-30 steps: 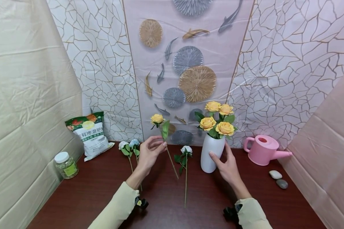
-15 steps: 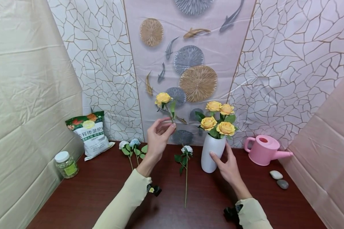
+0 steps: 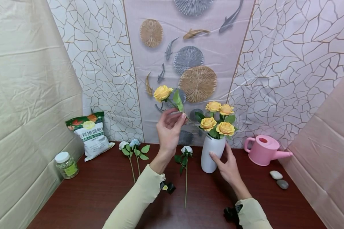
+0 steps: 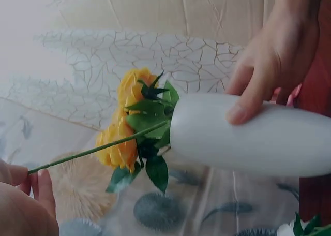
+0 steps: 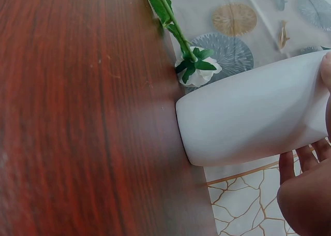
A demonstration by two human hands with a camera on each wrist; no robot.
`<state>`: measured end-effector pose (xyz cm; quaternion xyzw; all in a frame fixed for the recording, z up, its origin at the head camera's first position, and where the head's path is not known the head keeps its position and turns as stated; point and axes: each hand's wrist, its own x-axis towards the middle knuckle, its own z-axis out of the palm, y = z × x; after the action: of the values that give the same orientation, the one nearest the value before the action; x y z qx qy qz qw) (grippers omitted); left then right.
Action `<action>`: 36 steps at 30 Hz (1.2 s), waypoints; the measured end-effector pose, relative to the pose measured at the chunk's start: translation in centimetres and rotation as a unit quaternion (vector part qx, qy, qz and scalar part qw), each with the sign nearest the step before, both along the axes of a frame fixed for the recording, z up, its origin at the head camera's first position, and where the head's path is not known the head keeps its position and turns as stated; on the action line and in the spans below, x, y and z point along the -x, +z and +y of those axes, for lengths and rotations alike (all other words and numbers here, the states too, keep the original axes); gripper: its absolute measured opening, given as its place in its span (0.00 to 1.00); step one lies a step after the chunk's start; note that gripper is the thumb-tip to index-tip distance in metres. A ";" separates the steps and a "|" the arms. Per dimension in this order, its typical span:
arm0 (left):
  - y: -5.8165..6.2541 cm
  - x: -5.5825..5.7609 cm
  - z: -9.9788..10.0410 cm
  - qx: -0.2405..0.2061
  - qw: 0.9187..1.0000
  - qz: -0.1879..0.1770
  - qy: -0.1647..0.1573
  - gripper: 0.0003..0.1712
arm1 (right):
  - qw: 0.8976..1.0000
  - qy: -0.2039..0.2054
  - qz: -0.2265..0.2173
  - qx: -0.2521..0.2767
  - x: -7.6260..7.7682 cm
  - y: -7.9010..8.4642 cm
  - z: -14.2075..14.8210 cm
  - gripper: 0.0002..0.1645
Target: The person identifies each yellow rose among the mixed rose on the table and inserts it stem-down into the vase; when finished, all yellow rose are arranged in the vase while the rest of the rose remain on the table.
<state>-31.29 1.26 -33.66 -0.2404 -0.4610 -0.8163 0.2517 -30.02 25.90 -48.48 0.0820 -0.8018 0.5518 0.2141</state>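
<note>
My left hand (image 3: 170, 128) pinches the stem of a yellow rose (image 3: 162, 93), raised left of the vase and tilted. In the left wrist view the rose's green stem (image 4: 98, 148) runs from my fingers to the mouth of the white vase (image 4: 243, 137), its far end right at the rim. Several yellow roses (image 3: 213, 122) with green leaves stand in the vase. My right hand (image 3: 227, 165) grips the vase's side, thumb in front and fingers behind. In the right wrist view the vase (image 5: 248, 119) stands upright on the table.
A white rose (image 3: 186, 150) lies between the hands on the dark table (image 3: 83, 197). Another white rose (image 3: 123, 145) and a blue rose (image 3: 134, 143) lie left. A fertilizer bag (image 3: 92, 136) and lidded jar (image 3: 66, 165) stand far left; a pink watering can (image 3: 263, 150) and two stones (image 3: 276, 174) are right.
My left hand has lifted the yellow rose up and rightward, tilting its stem toward the vase mouth. My right hand has stayed on the vase.
</note>
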 end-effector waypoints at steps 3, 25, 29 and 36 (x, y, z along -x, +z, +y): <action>0.2 -0.1 0.7 -0.010 1.000 0.009 0.000 0.17 | 1.000 -0.003 -0.001 -0.001 0.0 0.0 0.0 0.48; -1.3 -1.2 3.4 0.090 0.995 0.014 0.037 0.14 | 1.000 0.010 -0.015 0.002 -2.1 2.8 -1.3 0.48; -1.5 -2.3 4.0 0.126 0.990 0.027 0.057 0.14 | 1.000 0.006 -0.015 -0.007 -2.5 3.3 -1.6 0.48; -3.3 -2.4 5.5 0.189 0.976 0.059 0.087 0.12 | 1.000 0.004 -0.011 -0.009 -2.3 3.1 -1.5 0.47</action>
<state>-28.85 6.76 -36.95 -0.2899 -0.6103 -0.6741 0.2985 -27.76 24.40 -45.42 0.0809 -0.8086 0.5467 0.2020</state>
